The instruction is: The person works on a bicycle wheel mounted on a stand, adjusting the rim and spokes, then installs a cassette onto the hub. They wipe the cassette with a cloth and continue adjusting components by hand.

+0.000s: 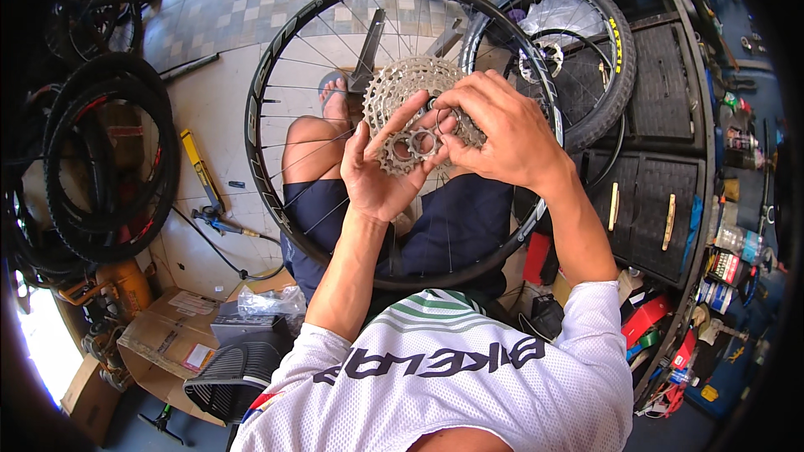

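A bicycle wheel (256, 130) with a black rim lies across my lap, and a large silver cassette (394, 88) sits at its hub. Above it, my left hand (375, 180) is palm up, its fingers curled around small toothed sprockets (395, 159). My right hand (511, 138) comes in from the right, thumb and fingers pinched on a thin dark ring (446, 124) close to the left fingertips. Those fingers partly hide the hub and the middle of the cassette.
A second wheel with a knobbly tyre (615, 84) lies at the upper right beside dark drawers (649, 209). Several tyres (63, 167) hang at the left. A yellow-handled tool (201, 169) and a hose are on the floor, near a cardboard box (155, 343).
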`<state>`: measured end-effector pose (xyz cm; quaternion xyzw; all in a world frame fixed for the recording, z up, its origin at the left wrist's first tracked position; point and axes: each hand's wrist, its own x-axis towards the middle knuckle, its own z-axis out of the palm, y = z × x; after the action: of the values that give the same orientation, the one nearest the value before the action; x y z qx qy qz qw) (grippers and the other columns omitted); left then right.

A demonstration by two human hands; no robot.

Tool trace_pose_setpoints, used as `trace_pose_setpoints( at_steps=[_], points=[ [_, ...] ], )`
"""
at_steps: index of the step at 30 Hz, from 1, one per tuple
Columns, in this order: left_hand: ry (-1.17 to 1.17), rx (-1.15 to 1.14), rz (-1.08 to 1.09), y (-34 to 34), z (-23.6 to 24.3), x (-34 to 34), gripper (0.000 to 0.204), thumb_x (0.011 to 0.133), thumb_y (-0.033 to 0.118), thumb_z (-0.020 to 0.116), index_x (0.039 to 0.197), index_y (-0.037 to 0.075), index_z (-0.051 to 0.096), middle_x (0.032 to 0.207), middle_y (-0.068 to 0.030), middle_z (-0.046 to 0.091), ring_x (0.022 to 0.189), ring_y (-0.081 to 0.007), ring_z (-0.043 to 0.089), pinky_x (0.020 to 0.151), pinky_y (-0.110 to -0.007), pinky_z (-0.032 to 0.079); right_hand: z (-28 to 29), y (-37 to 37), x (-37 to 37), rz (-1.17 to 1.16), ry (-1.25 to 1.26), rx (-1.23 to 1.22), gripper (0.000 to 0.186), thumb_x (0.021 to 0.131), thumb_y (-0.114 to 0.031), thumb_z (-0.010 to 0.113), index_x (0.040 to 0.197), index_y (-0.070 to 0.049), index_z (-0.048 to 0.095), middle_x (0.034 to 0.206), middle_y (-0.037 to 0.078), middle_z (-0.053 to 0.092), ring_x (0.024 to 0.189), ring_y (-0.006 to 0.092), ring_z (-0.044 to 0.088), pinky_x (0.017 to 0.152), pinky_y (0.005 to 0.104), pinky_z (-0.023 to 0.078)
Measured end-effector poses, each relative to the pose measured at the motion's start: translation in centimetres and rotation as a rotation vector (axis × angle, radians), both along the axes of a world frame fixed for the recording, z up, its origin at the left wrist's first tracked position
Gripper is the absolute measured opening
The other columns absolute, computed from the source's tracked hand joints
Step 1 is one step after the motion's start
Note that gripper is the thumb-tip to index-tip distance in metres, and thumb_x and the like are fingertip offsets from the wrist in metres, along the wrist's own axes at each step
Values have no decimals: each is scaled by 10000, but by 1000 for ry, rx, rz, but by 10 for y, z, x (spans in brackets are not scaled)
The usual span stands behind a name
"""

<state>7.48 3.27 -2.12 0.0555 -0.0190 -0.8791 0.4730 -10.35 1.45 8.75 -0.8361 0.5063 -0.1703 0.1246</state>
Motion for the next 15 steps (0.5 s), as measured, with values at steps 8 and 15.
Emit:
trace_pose_setpoints(
  at_steps=[8, 15],
  points=[
    [4, -20, -57, 3, -4, 0, 990, 921, 779, 423, 1557, 24, 344, 1500, -153, 470, 1268, -257, 538, 1074, -476, 461, -6, 1, 4, 88, 26, -10, 323, 799, -179, 752, 1107, -105, 689, 1043, 62, 611, 1005, 271, 626, 814, 403, 569],
    [14, -7, -43, 2, -6, 0, 978, 939, 767, 401, 1554, 9, 342, 1443, -148, 518, 1252, -257, 547, 1046, -441, 473, -9, 13, 7, 64, 40, 2, 280, 792, -195, 773, 1048, -107, 703, 1075, 55, 600, 989, 260, 620, 798, 400, 566]
  ],
)
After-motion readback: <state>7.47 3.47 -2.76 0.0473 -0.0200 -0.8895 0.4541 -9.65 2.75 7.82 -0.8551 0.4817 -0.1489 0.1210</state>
